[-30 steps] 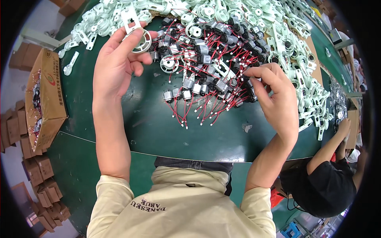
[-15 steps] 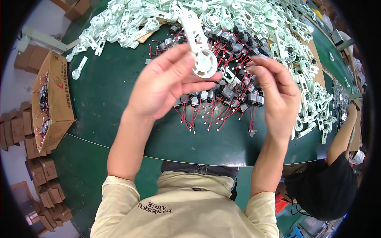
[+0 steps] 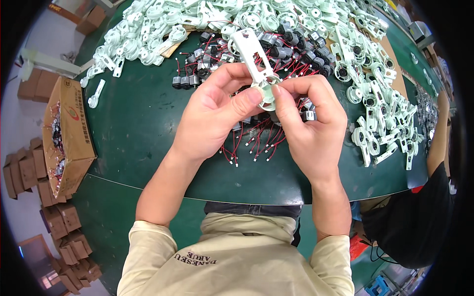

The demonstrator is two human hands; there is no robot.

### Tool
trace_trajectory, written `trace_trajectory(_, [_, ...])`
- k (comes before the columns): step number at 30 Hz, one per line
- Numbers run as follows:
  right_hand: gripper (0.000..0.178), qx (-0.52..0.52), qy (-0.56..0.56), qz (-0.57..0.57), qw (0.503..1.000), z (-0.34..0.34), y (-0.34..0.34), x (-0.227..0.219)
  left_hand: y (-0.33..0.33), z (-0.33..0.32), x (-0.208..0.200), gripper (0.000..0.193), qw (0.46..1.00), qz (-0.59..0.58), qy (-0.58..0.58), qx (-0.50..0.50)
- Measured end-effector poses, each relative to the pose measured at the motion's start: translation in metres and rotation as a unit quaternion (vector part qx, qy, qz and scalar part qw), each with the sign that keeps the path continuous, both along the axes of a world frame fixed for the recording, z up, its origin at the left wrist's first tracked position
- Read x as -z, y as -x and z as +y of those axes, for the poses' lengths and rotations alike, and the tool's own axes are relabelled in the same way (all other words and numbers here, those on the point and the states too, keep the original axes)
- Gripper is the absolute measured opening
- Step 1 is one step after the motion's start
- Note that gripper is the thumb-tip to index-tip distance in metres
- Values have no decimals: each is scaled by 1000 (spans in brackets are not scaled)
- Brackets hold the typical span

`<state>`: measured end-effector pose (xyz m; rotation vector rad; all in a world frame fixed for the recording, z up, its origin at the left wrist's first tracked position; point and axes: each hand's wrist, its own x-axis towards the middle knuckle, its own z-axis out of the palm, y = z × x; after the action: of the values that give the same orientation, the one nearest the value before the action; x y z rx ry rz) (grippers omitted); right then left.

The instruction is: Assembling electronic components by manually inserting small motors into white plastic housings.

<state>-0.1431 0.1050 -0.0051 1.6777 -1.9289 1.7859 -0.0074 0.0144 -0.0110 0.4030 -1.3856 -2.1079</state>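
My left hand [image 3: 212,113] and my right hand [image 3: 311,123] meet over the green table [image 3: 133,128]. Together they pinch a white plastic bracket [image 3: 254,56] with a round ring at its lower end; its long arm sticks up and away from me. My right fingers curl at the ring; whether a small motor sits in them I cannot tell. Beneath the hands lies a heap of small black motors with red wires [image 3: 256,143].
Piles of white plastic brackets [image 3: 375,98] cover the far and right side of the table. An open cardboard box of parts [image 3: 64,133] sits at the left edge, with small stacked cartons [image 3: 29,172] on the floor. Another person's arm [image 3: 437,133] reaches in at right.
My left hand has carried the white bracket from the far left to the middle. My right hand has come up off the motor heap and closed on the bracket's ring.
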Motion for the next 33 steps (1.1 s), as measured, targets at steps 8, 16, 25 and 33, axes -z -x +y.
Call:
trace_trajectory(8, [7, -30, -13, -117, 993, 1, -5, -1, 2, 3, 4, 38, 1000, 16, 24, -1])
trace_trajectory(16, [8, -44, -27, -127, 991, 2, -5, -2, 2, 3, 8, 38, 999, 44, 19, -3])
trace_trajectory(25, [33, -116, -153, -136, 972, 9, 15, 0, -9, -10, -3, 26, 997, 67, -31, -24])
trace_trajectory(33, [27, -170, -110, -188, 961, 5, 11, 8, -16, -14, -10, 28, 996, 68, -21, -56])
